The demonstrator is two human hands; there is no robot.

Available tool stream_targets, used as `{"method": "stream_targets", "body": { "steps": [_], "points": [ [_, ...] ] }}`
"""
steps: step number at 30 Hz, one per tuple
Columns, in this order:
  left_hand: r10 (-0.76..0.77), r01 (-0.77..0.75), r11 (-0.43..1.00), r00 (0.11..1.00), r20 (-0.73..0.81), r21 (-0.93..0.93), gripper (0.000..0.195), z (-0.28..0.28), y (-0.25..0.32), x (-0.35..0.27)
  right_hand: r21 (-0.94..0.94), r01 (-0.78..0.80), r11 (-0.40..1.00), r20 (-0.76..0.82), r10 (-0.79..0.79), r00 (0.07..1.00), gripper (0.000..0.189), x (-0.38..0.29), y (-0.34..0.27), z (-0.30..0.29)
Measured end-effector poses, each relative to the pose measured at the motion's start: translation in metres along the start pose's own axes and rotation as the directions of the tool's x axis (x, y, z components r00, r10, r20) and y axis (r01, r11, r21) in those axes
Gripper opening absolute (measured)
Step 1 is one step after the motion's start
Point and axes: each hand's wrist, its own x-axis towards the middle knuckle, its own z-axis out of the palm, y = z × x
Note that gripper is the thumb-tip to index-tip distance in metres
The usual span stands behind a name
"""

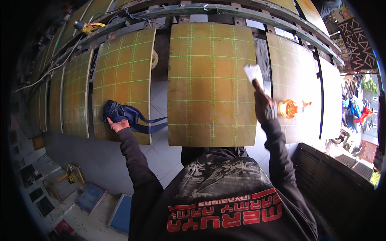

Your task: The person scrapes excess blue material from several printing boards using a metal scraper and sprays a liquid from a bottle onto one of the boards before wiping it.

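Observation:
A board with a green printed grid [211, 90] lies straight in front of me. Over the similar board at left [120, 72], my left hand [119, 124] grips a bunched dark blue cloth [122, 112], whose straps trail right towards the middle board. My right hand [266, 106] holds a tool with a broad white end [254, 73], a brush or a scraper, by its dark handle at the middle board's right edge. Just right of this hand, an orange spray bottle [289, 108] is on the glare-lit board at right [294, 78].
Wooden rails [223, 10] run behind the boards. A yellow heat gun or power tool [89, 27] with a cord rests on them at upper left. More boards [75, 93] stand further left. Blue-meshed frames [90, 197] are at lower left, and a dark ribbed panel [331, 177] is at lower right.

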Motion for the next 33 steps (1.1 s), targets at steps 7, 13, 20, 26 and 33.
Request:
{"method": "stream_targets", "body": {
  "steps": [7, 13, 20, 26, 33],
  "points": [
    [0.039, -0.038, 0.999, 0.997, -0.067, 0.009, 0.041, -0.004, 0.003, 0.016, -0.072, -0.351, 0.933, 0.172, 0.359, 0.918, 0.039, -0.162, -0.068, -0.049],
    [0.089, -0.085, 0.996, 0.990, 0.106, -0.041, 0.038, -0.016, 0.004, 0.042, -0.271, -0.615, 0.741, 0.532, 0.647, 0.545, 0.092, -0.181, -0.075, -0.060],
    [0.045, -0.045, 0.999, 0.999, 0.013, 0.004, 0.022, -0.014, 0.011, 0.034, -0.319, -0.484, 0.815, 0.508, 0.578, 0.639, 0.072, -0.186, -0.062, -0.038],
    [0.006, -0.005, 1.000, 0.999, 0.038, -0.021, 0.021, -0.008, 0.012, 0.019, -0.206, -0.405, 0.891, 0.494, 0.452, 0.743, 0.063, -0.138, -0.029, -0.020],
    [-0.038, 0.039, 0.998, 0.999, -0.019, 0.053, 0.022, -0.027, 0.016, 0.034, -0.246, -0.023, 0.969, 0.196, 0.073, 0.978, 0.039, 0.009, 0.047, 0.030]
  ]
}}
